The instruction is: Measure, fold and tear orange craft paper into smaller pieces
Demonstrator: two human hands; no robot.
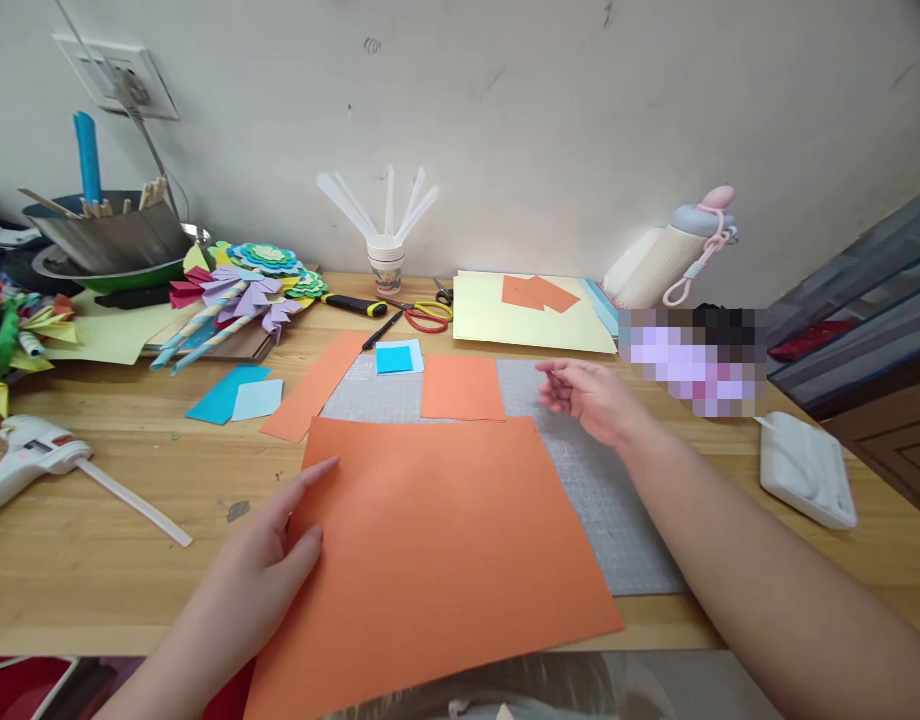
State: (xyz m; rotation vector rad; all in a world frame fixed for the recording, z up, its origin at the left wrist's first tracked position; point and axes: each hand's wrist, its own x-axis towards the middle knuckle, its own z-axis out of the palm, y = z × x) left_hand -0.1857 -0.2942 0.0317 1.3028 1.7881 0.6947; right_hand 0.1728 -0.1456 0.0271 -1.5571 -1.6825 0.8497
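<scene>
A large orange paper sheet (pixel 437 540) lies in front of me, its near edge reaching past the table's front. My left hand (pixel 280 545) rests on its left edge with thumb and index finger spread apart. Beyond the sheet's far right corner, my right hand (pixel 580 395) is raised over the grey cutting mat (pixel 617 520). Its fingers are pinched around something small and dark red that I cannot make out. Just left of that hand is a smaller orange rectangle (pixel 462 387). An orange strip (pixel 317 385) lies at the left side of the mat.
Blue paper pieces (pixel 231 393), a cutter (pixel 355 305) and red-and-yellow scissors (pixel 430 318) lie further back. Pale yellow sheets (pixel 531 325) carry orange scraps. A glue gun (pixel 44 450) is at left, a paper cup (pixel 386 265) by the wall, a white device (pixel 805 470) at right.
</scene>
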